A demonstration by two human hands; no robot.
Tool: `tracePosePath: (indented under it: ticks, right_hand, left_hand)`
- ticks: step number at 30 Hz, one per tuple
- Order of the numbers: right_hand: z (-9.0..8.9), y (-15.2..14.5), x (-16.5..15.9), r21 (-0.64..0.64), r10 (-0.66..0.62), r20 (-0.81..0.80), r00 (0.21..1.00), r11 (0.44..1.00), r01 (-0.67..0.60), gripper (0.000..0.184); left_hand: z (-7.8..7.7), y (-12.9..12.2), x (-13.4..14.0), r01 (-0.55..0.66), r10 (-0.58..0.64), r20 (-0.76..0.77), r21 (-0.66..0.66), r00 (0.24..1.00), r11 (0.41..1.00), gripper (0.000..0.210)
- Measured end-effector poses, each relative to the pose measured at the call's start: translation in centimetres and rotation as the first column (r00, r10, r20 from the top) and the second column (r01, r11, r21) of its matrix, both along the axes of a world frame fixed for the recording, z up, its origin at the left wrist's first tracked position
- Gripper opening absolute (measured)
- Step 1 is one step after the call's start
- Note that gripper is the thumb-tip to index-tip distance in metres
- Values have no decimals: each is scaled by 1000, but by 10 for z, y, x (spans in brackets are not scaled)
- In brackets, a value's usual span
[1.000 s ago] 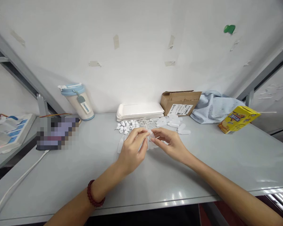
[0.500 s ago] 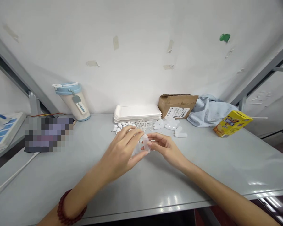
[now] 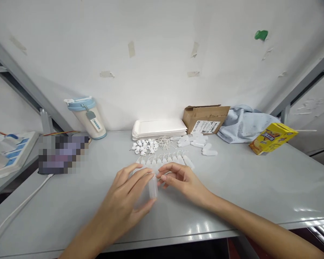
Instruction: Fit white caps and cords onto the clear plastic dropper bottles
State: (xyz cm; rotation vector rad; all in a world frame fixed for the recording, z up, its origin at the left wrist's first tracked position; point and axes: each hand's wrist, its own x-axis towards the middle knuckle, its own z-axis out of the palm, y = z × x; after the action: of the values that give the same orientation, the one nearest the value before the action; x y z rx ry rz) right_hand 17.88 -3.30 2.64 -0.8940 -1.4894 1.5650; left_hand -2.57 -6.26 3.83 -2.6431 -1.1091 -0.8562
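Observation:
Between the thumb and fingertips of my left hand [image 3: 126,196] is a small translucent plastic bottle [image 3: 152,187], upright and gripped at its top and bottom ends. My right hand [image 3: 178,180] is just right of the bottle's upper part, fingers loosely curled and apart, with nothing visible in them. Whether its fingertips touch the bottle, I cannot tell. Behind both hands lies a row of similar translucent bottles [image 3: 187,162] with thin white cords at their far ends, partly hidden by my fingers.
Behind the row are white caps [image 3: 144,146], tangled white cord [image 3: 164,142] and loose bottles [image 3: 197,141]. White trays [image 3: 162,126], a cardboard box [image 3: 205,118] and blue cloth [image 3: 240,124] stand at the wall. A yellow carton [image 3: 272,138] is right, a tumbler [image 3: 90,120] left.
My left hand has moved nearer and left with the bottle. My right hand has drawn slightly apart from the bottle. The row of corded bottles behind has come into view.

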Motion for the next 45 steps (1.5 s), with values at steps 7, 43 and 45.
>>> tracePosePath:
  ticks: [7, 43, 45]
  right_hand:
    - [5, 10, 5, 26, -125, 34, 992, 992, 124, 26]
    - [9, 38, 30, 170, -306, 159, 939, 945, 279, 25]
    - [13, 43, 36, 202, -357, 153, 922, 924, 324, 24]
  left_hand:
    - [-6, -21, -43, -49, 4, -123, -362, 992, 931, 49]
    - [-11, -3, -50, -79, 12, -126, -545, 992, 835, 52]
    - [-6, -1, -49, -89, 13, -134, -581, 991, 809, 54]
